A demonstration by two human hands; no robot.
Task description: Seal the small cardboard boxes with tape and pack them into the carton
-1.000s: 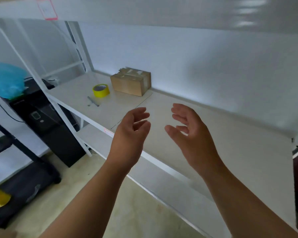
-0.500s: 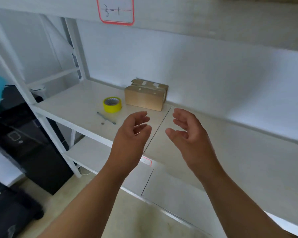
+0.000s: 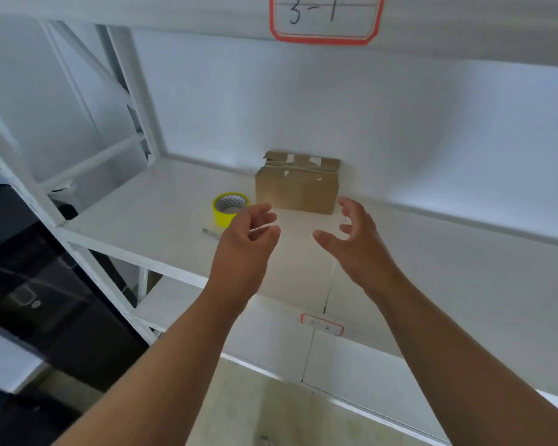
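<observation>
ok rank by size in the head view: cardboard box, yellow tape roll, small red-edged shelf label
1. brown cardboard box
2. yellow tape roll
3. small red-edged shelf label, close to the roll; nearer the camera, so unsure

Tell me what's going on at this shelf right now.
A person's two bare hands hover in front of a small cardboard box standing at the back of a white shelf. The left hand and right hand are both open, hold nothing and do not touch the box. A yellow tape roll sits just left of the box, with a thin pen-like tool in front of it. No carton is in view.
</observation>
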